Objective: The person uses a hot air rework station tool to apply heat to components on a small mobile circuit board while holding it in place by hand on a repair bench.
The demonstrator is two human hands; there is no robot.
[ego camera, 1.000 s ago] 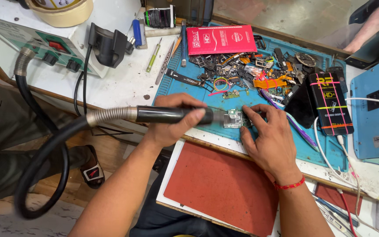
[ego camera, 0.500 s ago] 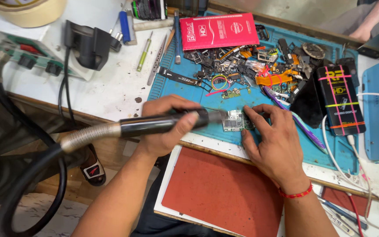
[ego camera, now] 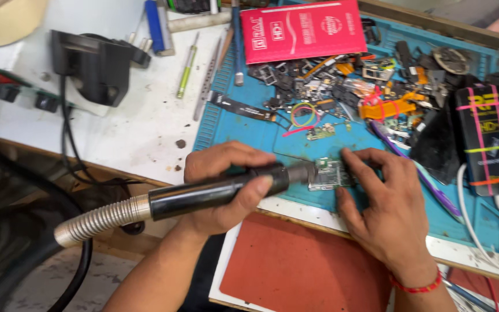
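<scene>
Hot-air handpiece [ego camera: 215, 192] partly wrapped by left hand [ego camera: 226, 182]; its hose leaves the left edge. Small circuit board [ego camera: 327, 173] half covered by right hand [ego camera: 385, 211] fingers; nozzle-to-board contact indistinct, board components too small to resolve

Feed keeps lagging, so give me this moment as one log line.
left hand: holds hot-air wand | nozzle: at circuit board | right hand: steadies board | surface: blue mat
</scene>
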